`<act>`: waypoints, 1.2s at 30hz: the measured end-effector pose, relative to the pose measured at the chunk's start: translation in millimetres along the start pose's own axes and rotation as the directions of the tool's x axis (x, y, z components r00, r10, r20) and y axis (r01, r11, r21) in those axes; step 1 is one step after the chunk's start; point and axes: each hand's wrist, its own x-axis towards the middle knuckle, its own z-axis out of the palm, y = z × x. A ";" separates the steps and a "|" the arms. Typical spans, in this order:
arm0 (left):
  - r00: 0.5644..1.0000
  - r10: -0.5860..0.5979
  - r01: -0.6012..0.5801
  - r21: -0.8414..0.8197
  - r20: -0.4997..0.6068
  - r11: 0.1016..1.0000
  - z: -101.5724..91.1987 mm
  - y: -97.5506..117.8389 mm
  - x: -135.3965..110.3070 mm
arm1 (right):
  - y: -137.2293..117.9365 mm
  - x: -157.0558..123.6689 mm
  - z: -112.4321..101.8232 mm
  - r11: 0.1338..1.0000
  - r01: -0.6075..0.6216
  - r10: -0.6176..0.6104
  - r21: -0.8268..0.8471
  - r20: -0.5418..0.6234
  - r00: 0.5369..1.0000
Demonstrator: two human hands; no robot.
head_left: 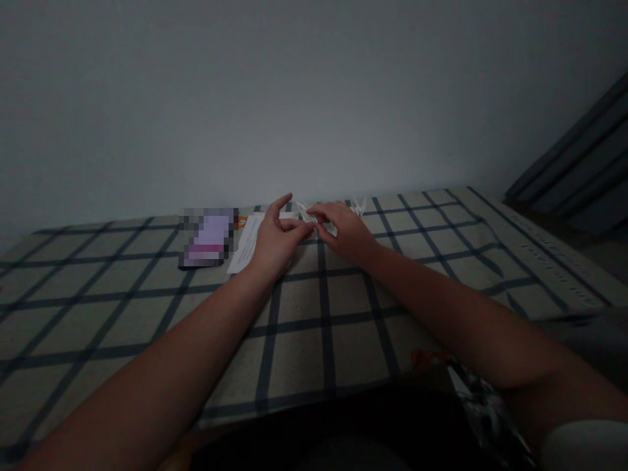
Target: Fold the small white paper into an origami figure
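Both my hands meet at the far side of a checked cloth (304, 340), just in front of the wall. My left hand (275, 241) and my right hand (343, 232) each pinch a small folded white paper piece (314, 219) held between them, a little above the cloth. My left forefinger sticks up while the thumb and other fingers close on the paper. A white printed sheet (246, 245) lies flat under and to the left of my left hand. Another small white folded shape (358, 206) sits just behind my right hand.
A blurred-out rectangular item (209, 237) lies left of the sheet. A plain wall (294, 98) rises right behind the cloth's far edge. Dark slatted furniture (579, 176) stands at the right. A dark object with a shiny wrapper (481, 399) lies near my right forearm.
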 end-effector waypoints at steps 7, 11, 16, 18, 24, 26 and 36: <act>1.000 -0.010 0.011 -0.066 0.011 0.998 2.0 4.8 -2.0 | -0.2 -1.7 2.2 0.999 0.052 -0.053 -0.016 -0.055 0.997; 0.999 -0.032 0.033 -0.100 0.014 0.994 2.1 6.0 -1.7 | -0.6 -2.0 -0.3 0.996 0.074 -0.075 -0.047 -0.005 0.997; 1.000 0.022 -0.022 -0.104 0.004 0.994 0.6 5.9 -0.2 | -2.9 -1.0 -4.3 0.998 0.048 -0.048 -0.040 -0.011 0.999; 0.999 0.051 -0.051 -0.101 -0.001 0.994 -0.9 5.7 1.1 | -5.0 -0.7 -5.5 0.999 0.034 -0.035 -0.009 -0.035 0.999; 0.997 0.019 -0.003 -0.190 0.081 0.982 -7.1 3.0 10.1 | -5.9 -1.4 -7.9 0.981 -0.036 0.073 0.189 -0.191 0.979; 0.994 -0.031 0.055 -0.237 0.103 0.970 -7.7 2.9 12.3 | -3.0 -0.7 -9.6 0.970 -0.096 0.148 0.224 -0.233 0.961; 0.971 -0.147 0.206 -0.353 0.188 0.913 -8.9 4.6 13.1 | 2.9 1.1 -13.4 0.962 -0.034 0.052 0.270 -0.062 0.997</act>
